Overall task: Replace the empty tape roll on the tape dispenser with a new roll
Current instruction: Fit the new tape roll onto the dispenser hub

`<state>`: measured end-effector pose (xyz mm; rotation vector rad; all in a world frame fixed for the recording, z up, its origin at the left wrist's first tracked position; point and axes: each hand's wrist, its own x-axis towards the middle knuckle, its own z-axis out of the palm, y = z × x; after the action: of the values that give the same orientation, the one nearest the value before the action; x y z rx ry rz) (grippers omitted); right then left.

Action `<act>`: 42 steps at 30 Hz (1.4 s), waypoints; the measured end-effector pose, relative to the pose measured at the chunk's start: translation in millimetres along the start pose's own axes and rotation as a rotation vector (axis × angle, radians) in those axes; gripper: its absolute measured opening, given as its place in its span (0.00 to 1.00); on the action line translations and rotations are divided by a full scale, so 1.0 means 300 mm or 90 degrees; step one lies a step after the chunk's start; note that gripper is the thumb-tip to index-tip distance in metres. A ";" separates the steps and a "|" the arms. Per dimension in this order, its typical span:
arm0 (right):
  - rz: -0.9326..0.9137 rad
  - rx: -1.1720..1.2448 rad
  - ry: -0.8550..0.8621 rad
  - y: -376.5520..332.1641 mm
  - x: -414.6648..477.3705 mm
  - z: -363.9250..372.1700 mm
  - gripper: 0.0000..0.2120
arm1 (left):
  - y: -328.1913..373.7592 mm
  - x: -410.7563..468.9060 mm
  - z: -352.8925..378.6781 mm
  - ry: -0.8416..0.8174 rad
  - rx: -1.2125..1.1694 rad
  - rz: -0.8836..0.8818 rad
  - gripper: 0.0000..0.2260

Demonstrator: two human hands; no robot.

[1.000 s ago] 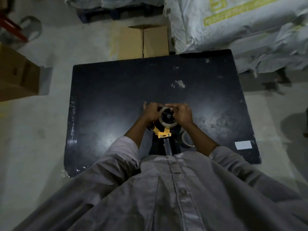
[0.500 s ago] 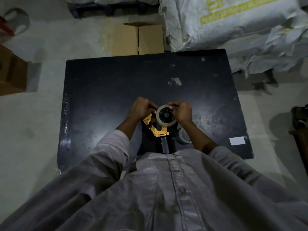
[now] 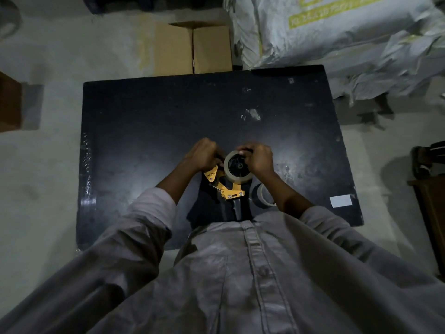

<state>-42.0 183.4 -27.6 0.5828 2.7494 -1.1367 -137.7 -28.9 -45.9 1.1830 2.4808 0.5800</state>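
A yellow tape dispenser (image 3: 227,189) with a dark handle is held over the near middle of the black table (image 3: 149,121). A tape roll (image 3: 237,175) sits on its black hub. My left hand (image 3: 204,154) grips the dispenser's front end, left of the roll. My right hand (image 3: 258,157) is closed over the top right of the roll. A second roll (image 3: 261,196) lies flat on the table just under my right forearm, partly hidden by it.
A white label (image 3: 340,201) is stuck near the table's right front corner. A cardboard box (image 3: 192,49) stands on the floor behind the table. Large white sacks (image 3: 337,32) are piled at the back right. Another box (image 3: 9,102) sits far left.
My two hands were bunched together over the roll; now the left hand has shifted left onto the dispenser's front, leaving the roll's face and hub exposed. The head camera has tilted slightly.
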 end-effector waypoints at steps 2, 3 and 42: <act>-0.001 0.001 -0.006 0.000 0.004 0.000 0.08 | -0.006 0.017 -0.027 -0.059 -0.022 -0.009 0.12; 0.000 0.002 -0.008 0.000 0.005 0.000 0.08 | -0.014 0.018 -0.028 -0.066 -0.045 -0.015 0.13; -0.229 -0.075 -0.042 0.005 -0.295 -0.050 0.18 | 0.266 -0.459 0.236 0.300 0.002 -0.220 0.13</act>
<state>40.7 167.8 3.8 0.0347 2.9109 -1.0207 29.8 -76.6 -51.2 0.6393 2.9833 0.8280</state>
